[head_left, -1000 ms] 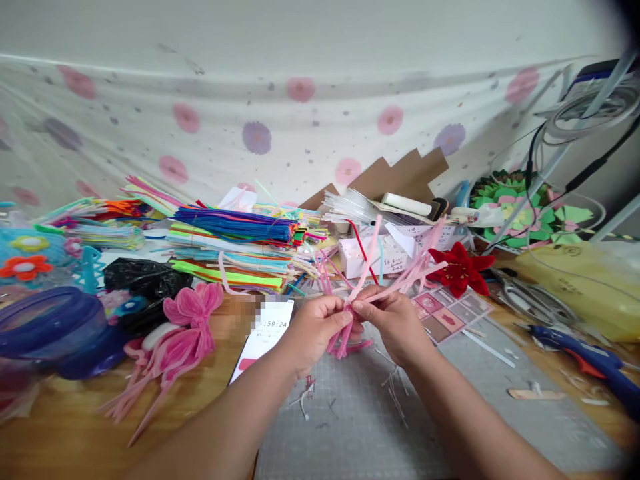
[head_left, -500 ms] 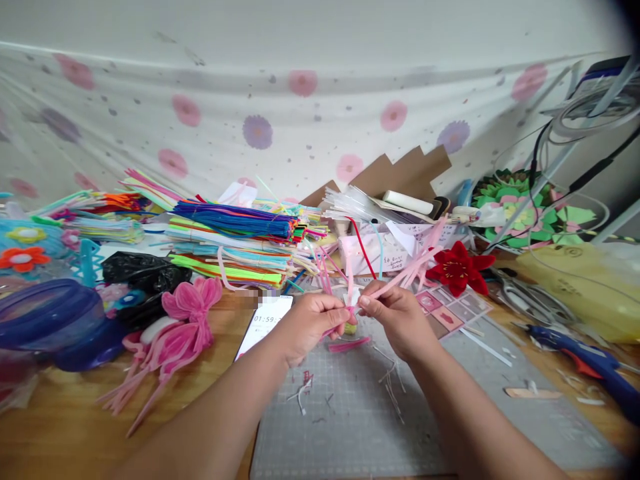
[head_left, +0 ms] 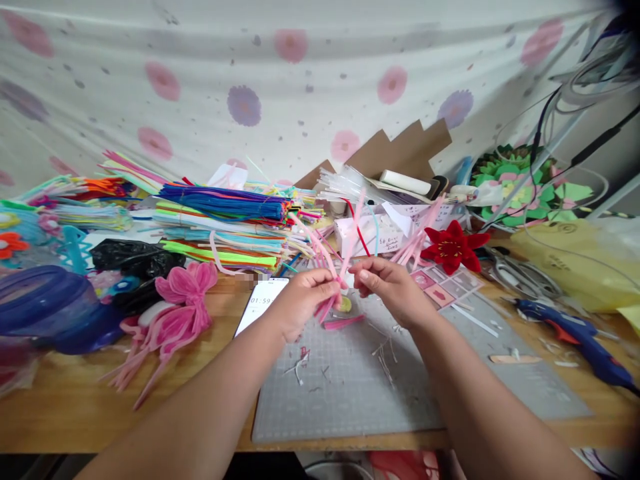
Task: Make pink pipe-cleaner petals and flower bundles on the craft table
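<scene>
My left hand (head_left: pixel 316 292) is closed around several pink pipe cleaners (head_left: pixel 353 243), whose light pink ends fan upward while darker pink ends stick out below the fingers. Just right of them, my right hand (head_left: pixel 384 285) has its fingers curled in and thumb close to the forefinger; anything between the tips is hidden. A small gap separates it from the bundle. Beneath the hands, a short darker pink piece (head_left: pixel 344 323) lies on the grey cutting mat (head_left: pixel 350 400), beside a small yellow round thing (head_left: pixel 344 305).
Left of the mat are a phone (head_left: pixel 263 300) showing a timer, a pink pipe-cleaner flower (head_left: pixel 185 307) and a blue container (head_left: pixel 55 310). Stacked pipe cleaners (head_left: pixel 225 207) lie behind. On the right are a red flower (head_left: pixel 454 247), scissors (head_left: pixel 523 273) and a blue glue gun (head_left: pixel 575 337).
My right hand has come away from the pink pipe cleaners, which now spread upward from my left hand. The camera has tilted down, bringing the table's front edge into view.
</scene>
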